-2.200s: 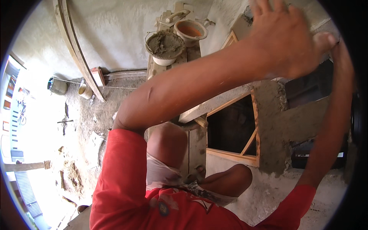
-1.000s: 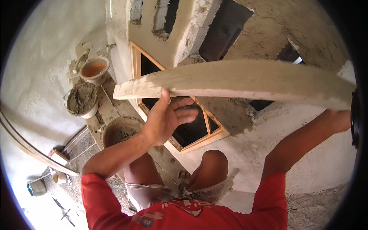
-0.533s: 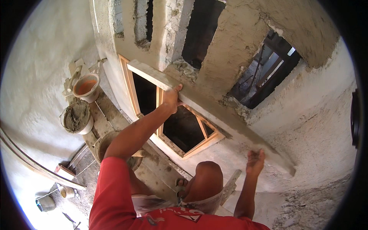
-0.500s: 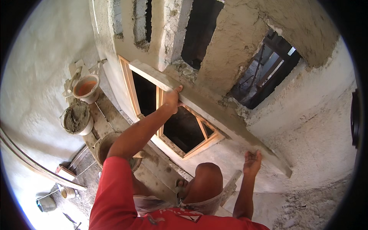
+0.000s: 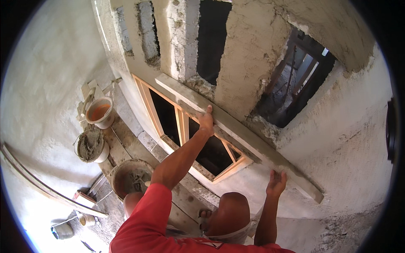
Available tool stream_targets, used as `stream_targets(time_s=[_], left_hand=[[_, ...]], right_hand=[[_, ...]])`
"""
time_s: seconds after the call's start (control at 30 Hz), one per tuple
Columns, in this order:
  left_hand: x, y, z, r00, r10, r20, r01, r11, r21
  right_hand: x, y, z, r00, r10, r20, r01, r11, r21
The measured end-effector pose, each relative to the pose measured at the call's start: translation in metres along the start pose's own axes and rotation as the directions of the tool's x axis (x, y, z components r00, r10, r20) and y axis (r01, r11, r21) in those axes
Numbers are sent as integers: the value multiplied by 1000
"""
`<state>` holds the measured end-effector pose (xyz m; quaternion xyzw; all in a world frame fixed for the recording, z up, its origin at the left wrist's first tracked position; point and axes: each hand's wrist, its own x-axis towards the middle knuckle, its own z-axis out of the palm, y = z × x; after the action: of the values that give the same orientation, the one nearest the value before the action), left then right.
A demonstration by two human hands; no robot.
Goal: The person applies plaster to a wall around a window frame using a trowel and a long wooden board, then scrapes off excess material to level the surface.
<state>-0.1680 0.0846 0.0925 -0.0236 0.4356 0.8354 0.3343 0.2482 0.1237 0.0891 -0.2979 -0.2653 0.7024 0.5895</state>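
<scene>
Pressing long plank against wall: our left hand grips its edge, right hand open, palm under it. Could slip if right palm loses contact.

board: long, grey, mortar-smeared; we see it slanting flat against the plastered wall above the window frame.
</scene>
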Motion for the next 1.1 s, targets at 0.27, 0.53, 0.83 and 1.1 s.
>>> stream_targets(time_s=[0.27, 0.53, 0.83, 1.1], left_hand=[[-39, 70, 76, 808, 589, -29, -576, 799, 173], [-63, 188, 132, 750, 659, -53, -639, 743, 201], [-79, 194, 149, 767, 606, -209, -532, 784, 321], [-62, 191, 144, 786, 584, -204, -531, 806, 262]], right_hand=[[-8, -21, 54, 997, -67, -29, 67, 998, 18], [-26, -53, 153, 989, -139, 52, 141, 989, -38], [-35, -106, 75, 946, -157, 285, 325, 415, -850], [-23, -131, 89, 562, -342, 753, 303, -762, -573]])
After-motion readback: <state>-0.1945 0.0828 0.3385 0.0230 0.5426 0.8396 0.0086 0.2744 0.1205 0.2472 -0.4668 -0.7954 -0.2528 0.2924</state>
